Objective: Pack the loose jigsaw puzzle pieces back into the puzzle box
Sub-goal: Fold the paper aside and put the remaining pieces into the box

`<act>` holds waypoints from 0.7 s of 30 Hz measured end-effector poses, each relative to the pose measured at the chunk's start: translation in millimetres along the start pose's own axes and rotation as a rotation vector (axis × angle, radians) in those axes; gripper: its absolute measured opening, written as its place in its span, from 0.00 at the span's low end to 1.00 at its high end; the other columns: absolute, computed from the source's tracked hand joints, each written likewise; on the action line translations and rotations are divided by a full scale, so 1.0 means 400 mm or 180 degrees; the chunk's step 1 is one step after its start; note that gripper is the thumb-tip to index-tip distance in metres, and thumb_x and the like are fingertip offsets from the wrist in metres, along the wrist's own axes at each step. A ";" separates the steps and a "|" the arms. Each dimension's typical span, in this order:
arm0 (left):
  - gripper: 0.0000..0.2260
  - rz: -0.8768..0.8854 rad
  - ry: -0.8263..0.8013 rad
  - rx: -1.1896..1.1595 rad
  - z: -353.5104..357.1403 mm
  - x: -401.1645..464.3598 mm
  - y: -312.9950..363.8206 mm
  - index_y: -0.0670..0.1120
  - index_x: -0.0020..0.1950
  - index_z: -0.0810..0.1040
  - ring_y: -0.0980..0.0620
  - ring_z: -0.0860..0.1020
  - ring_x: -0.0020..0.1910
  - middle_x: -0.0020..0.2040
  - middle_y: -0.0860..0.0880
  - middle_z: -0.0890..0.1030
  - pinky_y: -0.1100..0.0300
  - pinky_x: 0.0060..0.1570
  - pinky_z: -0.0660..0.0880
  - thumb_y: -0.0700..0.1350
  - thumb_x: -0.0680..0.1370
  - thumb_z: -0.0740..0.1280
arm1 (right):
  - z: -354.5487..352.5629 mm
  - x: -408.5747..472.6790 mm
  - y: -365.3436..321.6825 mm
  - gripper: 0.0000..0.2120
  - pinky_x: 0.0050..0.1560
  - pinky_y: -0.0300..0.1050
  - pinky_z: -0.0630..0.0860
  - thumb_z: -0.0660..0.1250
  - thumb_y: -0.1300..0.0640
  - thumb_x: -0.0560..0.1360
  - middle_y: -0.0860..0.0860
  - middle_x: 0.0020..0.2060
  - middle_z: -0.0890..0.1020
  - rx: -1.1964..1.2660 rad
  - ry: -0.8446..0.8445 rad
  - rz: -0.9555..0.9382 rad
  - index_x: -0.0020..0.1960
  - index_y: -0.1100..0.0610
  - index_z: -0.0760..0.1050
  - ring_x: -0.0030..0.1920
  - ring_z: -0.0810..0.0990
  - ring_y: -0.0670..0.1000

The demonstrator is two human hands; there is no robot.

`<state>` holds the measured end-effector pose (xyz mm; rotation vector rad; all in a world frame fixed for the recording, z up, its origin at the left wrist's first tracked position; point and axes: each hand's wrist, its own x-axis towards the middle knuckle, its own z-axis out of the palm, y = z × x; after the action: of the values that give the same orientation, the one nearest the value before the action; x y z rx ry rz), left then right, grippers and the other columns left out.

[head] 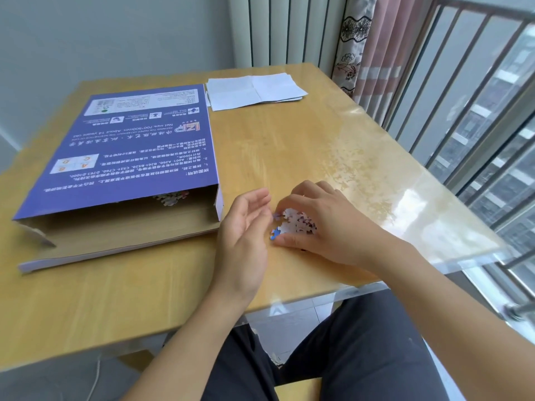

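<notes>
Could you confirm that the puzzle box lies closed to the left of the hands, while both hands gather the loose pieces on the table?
Not quite: in the head view the box is open at its near end, with pieces visible inside. It does lie left of the hands, and the left hand and right hand gather the pieces on the table.

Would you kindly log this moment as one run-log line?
stage: gathering | right hand: cupped over pieces on table | left hand: open beside pile | box: end open, some pieces inside
</notes>
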<state>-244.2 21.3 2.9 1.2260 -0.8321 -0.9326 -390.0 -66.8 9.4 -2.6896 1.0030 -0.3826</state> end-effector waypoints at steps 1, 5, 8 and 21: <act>0.12 0.0034 -0.0006 0.0033 -0.001 0.000 -0.004 0.49 0.59 0.78 0.56 0.78 0.62 0.59 0.51 0.81 0.53 0.67 0.73 0.44 0.77 0.64 | 0.005 -0.001 0.010 0.21 0.57 0.49 0.72 0.62 0.30 0.74 0.44 0.53 0.73 0.0030 0.0099 -0.0051 0.58 0.43 0.76 0.53 0.70 0.48; 0.11 0.0143 -0.0078 0.0521 -0.002 -0.001 -0.002 0.51 0.60 0.78 0.60 0.77 0.62 0.60 0.55 0.80 0.53 0.67 0.73 0.46 0.79 0.64 | 0.016 -0.005 0.032 0.14 0.50 0.47 0.73 0.64 0.38 0.77 0.45 0.48 0.75 0.0083 0.0338 -0.0136 0.51 0.49 0.77 0.47 0.71 0.48; 0.18 0.0666 -0.0338 0.2524 -0.002 -0.003 0.003 0.51 0.69 0.73 0.60 0.71 0.66 0.67 0.57 0.73 0.59 0.71 0.67 0.52 0.80 0.65 | 0.006 -0.013 0.038 0.13 0.51 0.48 0.75 0.63 0.42 0.79 0.46 0.50 0.76 0.0346 0.0442 -0.0126 0.54 0.51 0.78 0.50 0.74 0.48; 0.17 0.0402 -0.0487 0.1316 0.039 -0.055 0.006 0.51 0.73 0.70 0.63 0.74 0.65 0.66 0.57 0.78 0.61 0.66 0.72 0.47 0.84 0.57 | -0.014 -0.130 0.005 0.46 0.77 0.44 0.58 0.57 0.25 0.73 0.39 0.80 0.53 0.0307 -0.0436 0.0240 0.82 0.48 0.51 0.78 0.49 0.37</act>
<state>-266.6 35.6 7.3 1.4459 -1.2545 -0.7800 -431.1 -34.5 5.7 -2.5452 1.0157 -0.2226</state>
